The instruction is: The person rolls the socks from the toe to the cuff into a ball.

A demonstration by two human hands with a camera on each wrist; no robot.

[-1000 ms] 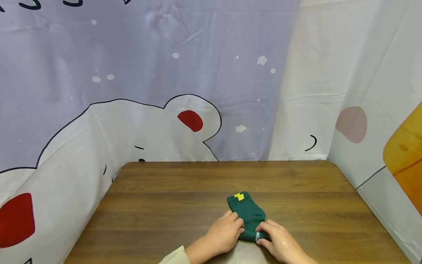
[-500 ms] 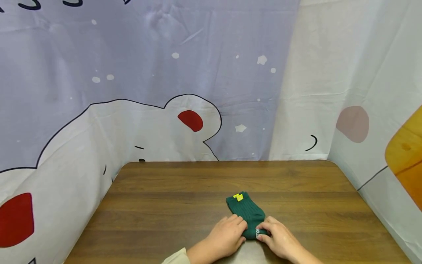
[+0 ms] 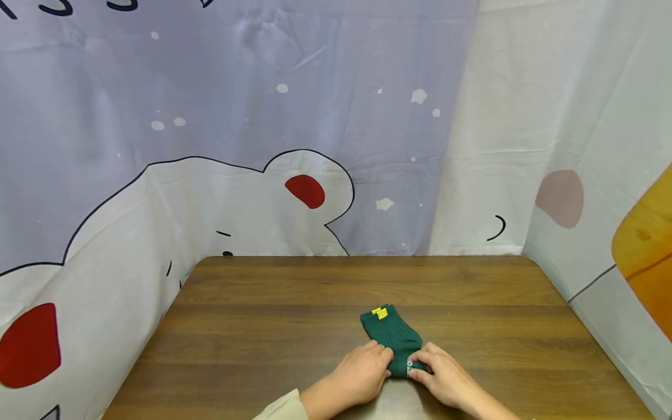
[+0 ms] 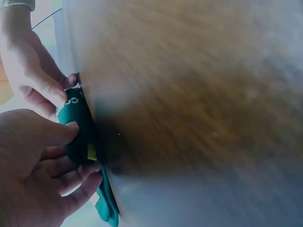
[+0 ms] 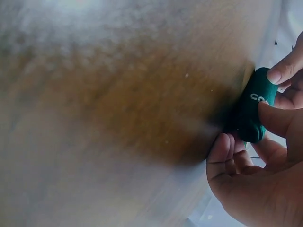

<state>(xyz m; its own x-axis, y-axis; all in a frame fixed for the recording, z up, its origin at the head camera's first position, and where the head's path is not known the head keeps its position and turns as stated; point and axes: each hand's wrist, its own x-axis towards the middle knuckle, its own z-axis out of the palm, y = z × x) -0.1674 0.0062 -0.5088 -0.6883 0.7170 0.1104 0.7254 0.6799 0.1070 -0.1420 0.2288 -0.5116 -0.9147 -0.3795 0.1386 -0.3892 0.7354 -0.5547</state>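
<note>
The head view faces forward and down from farther back, over the surface (image 3: pixel 252 326) to the backdrop (image 3: pixel 388 128). Both wrist views look from close by, tipped sideways, sharing the green sock (image 3: pixel 391 333): at nine o'clock in the left, three in the right.

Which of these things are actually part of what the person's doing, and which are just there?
Part of the job:
- green ribbed sock, maybe a pair, lettered end curled over
- left fingers and right fingers, both gripping it
- wooden table, the work surface

Just there:
- cartoon-printed fabric backdrop
- pale sleeve, merely worn
</note>
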